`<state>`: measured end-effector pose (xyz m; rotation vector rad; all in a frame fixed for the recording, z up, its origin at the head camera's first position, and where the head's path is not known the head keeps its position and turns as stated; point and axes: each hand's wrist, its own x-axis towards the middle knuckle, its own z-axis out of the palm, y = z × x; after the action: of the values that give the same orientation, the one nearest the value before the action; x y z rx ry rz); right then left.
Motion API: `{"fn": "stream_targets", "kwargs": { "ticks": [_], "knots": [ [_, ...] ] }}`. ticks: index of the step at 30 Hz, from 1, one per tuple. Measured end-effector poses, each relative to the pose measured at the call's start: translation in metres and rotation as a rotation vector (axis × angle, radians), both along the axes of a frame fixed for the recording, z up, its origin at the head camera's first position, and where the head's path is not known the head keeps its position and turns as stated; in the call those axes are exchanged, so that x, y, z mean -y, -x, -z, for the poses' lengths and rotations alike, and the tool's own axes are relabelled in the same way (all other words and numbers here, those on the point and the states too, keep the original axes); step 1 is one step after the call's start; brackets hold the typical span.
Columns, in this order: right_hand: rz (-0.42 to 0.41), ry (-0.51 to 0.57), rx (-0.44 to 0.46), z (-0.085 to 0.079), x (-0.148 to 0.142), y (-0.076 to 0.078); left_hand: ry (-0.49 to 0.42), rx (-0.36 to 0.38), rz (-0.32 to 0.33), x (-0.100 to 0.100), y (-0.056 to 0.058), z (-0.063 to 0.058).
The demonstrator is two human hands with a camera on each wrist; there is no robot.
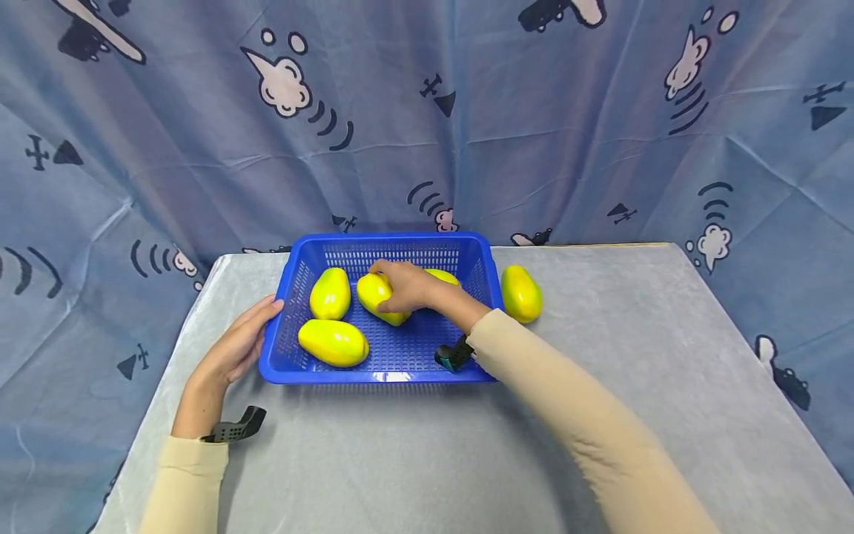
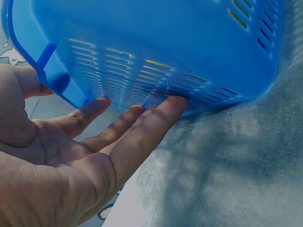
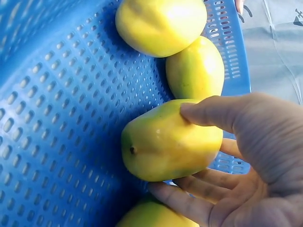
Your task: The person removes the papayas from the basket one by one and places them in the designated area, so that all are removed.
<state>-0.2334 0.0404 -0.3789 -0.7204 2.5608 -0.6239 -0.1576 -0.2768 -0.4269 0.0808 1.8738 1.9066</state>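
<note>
My right hand [image 1: 408, 286] grips a yellow-green papaya [image 1: 375, 291] inside the blue basket [image 1: 390, 376]. In the right wrist view, the thumb lies on top of that papaya [image 3: 165, 146] and the fingers are under its side. Left of it are an upper papaya [image 1: 330, 294] and a lower papaya [image 1: 333, 343]. Another papaya [image 1: 443, 277] is partly hidden behind the right hand. My left hand [image 1: 239, 343] is at the basket's left side. In the left wrist view, its nearly straight fingers [image 2: 142, 137] touch the slotted outer wall [image 2: 109, 71].
One more papaya [image 1: 522, 294] lies on the grey tabletop [image 1: 640, 348], just outside the basket's right wall. A patterned blue curtain [image 1: 400, 111] hangs behind the table. Dark camera mounts are on both wrists.
</note>
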Motion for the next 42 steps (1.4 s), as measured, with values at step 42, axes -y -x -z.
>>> {"fn": "stream_targets", "kwargs": {
  "ticks": [42],
  "knots": [
    [0.101,0.237,-0.170,-0.033,-0.062,-0.041,-0.035,-0.025,0.013,-0.001,-0.001,0.003]
  ]
}}
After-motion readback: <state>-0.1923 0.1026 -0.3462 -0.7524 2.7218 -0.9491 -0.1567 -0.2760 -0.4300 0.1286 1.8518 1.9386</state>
